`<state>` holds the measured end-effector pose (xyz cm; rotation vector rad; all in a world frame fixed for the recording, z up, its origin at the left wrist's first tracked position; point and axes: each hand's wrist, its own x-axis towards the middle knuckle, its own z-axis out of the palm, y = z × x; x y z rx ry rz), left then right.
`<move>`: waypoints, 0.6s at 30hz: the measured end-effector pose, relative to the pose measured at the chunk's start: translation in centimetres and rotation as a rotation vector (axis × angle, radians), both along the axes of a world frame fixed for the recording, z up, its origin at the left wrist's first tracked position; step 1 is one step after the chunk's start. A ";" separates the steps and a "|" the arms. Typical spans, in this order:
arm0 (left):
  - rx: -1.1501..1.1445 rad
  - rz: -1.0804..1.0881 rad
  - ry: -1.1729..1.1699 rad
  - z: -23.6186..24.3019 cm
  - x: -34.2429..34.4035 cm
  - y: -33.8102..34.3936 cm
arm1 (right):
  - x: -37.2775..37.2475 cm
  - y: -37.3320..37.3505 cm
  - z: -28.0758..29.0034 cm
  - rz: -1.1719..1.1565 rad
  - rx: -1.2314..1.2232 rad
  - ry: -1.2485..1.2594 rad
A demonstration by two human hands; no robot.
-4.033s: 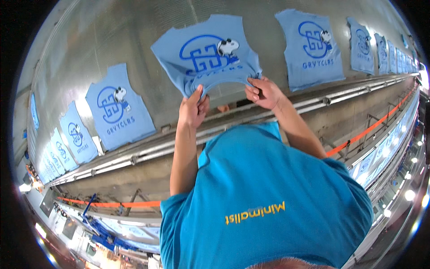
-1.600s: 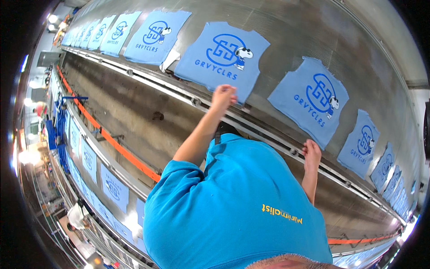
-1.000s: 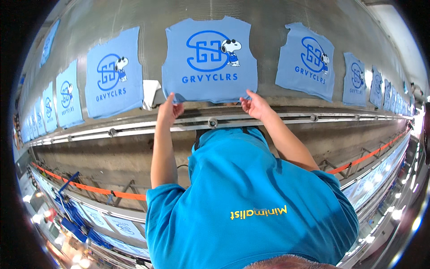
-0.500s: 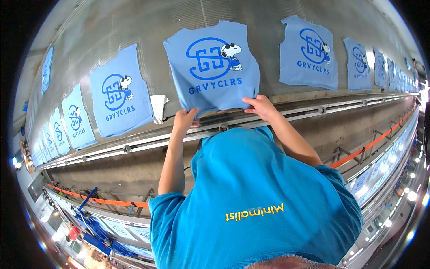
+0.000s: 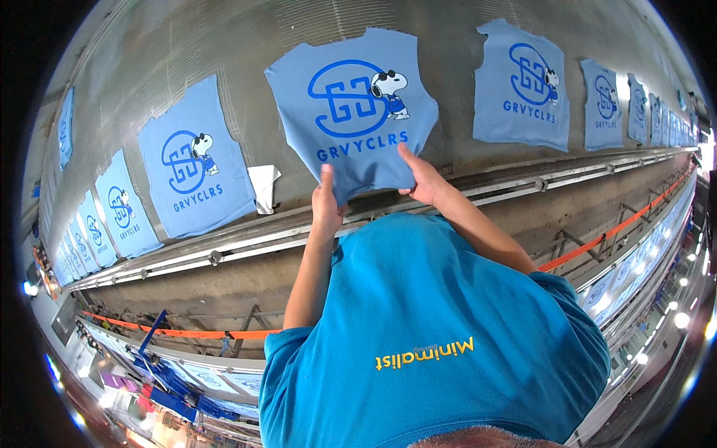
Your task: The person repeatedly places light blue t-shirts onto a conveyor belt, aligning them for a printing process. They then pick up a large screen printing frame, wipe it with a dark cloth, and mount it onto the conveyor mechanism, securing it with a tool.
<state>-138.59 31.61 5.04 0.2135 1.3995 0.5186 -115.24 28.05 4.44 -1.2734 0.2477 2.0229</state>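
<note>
A light blue shirt panel (image 5: 299, 78) lies on the grey table in front of me, printed with a blue round emblem, lettering and a white cartoon dog in sunglasses. Its lower edge is bunched and lifted toward me, while the upper part stays flat. My left hand (image 5: 326, 207) grips the lower left corner, thumb on top and the other fingers underneath. At the lower right, my right hand (image 5: 429, 181) pinches the cloth the same way, its thumb just below the lettering.
Matching printed panels lie in a row on the long table (image 5: 448, 82), including one to the left (image 5: 231, 160) and one to the right (image 5: 489, 82). A small white cloth (image 5: 264, 187) sits by the left panel. A metal rail (image 5: 280, 240) edges the table; an orange bar (image 5: 597, 243) runs behind me.
My hands have come closer together and taken more of the cloth, with the thumbs now on top. The panel's lower edge is narrower and more bunched.
</note>
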 end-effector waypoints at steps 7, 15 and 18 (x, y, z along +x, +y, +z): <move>0.051 -0.073 -0.188 3.2 0.8 2.2 | -0.4 1.0 1.4 0.015 0.197 0.110; 0.206 0.096 0.011 1.9 2.3 9.0 | -0.5 9.0 7.5 -0.048 0.068 -0.277; 0.766 0.040 -0.412 15.9 4.2 19.1 | 2.9 15.1 14.2 0.070 0.860 -0.125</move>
